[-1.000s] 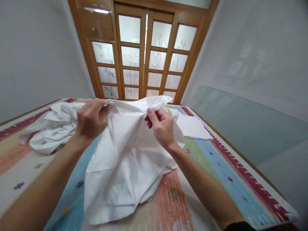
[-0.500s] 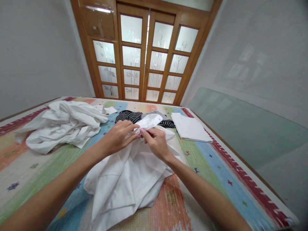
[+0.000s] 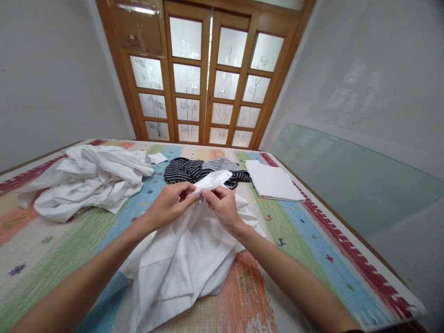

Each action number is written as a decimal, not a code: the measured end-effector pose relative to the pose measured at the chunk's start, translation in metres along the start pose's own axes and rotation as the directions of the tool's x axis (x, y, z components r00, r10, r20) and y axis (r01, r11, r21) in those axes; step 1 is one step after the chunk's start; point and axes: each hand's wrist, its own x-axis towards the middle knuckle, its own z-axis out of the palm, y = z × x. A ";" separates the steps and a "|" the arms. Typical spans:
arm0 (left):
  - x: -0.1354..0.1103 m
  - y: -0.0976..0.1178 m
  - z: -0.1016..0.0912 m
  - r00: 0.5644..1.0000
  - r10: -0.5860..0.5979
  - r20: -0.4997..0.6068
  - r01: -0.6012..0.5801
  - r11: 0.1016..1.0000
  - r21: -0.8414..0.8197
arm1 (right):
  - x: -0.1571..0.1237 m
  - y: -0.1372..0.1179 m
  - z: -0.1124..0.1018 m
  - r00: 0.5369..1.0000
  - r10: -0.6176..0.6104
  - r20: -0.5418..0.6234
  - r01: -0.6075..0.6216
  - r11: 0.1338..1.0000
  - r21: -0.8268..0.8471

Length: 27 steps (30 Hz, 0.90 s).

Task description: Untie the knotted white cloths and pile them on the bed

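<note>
A white shirt (image 3: pixel 187 263) hangs in loose folds from both hands, its lower part spread over the patterned mat. My left hand (image 3: pixel 173 200) pinches the cloth at the base of a stiff, collar-like band (image 3: pixel 217 178) between thumb and fingers. Close beside it, my right hand (image 3: pixel 222 203) grips the same spot, thumb on top. The two sets of fingertips nearly meet, and whatever small part lies between them is hidden. The band points up and to the right beyond the hands.
Crumpled white clothing (image 3: pixel 93 180) lies at the left. Behind my hands is a black-and-white striped garment (image 3: pixel 182 170) with a grey striped part (image 3: pixel 222 164). A folded white cloth (image 3: pixel 274 181) rests at the right. Wooden glazed doors (image 3: pixel 208 74) stand beyond the colourful mat (image 3: pixel 305 240).
Both hands have come slightly lower and keep their pinch on the shirt. The collar-like band has dropped a little with them, showing more of the striped garment behind.
</note>
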 end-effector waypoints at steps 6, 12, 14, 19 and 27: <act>-0.004 0.004 0.004 0.998 -0.054 -0.024 0.052 0.995 -0.089 | -0.004 0.001 0.002 0.999 -0.019 -0.040 0.018 1.000 -0.026; -0.007 0.001 0.011 0.994 -0.105 -0.027 0.097 0.970 -0.222 | -0.003 0.002 0.007 0.999 0.015 -0.042 -0.013 0.999 0.044; -0.008 0.000 0.013 0.993 -0.114 -0.020 0.105 0.958 -0.266 | -0.002 0.003 0.008 0.997 0.027 -0.067 -0.024 0.999 0.041; -0.010 -0.003 0.017 0.992 -0.125 -0.012 0.115 0.944 -0.309 | 0.000 0.006 0.008 0.996 0.044 -0.081 -0.046 0.999 -0.028; -0.011 -0.005 0.015 0.983 -0.152 0.098 0.180 0.875 -0.449 | 0.008 0.007 -0.010 0.994 -0.065 0.082 0.083 0.968 -0.236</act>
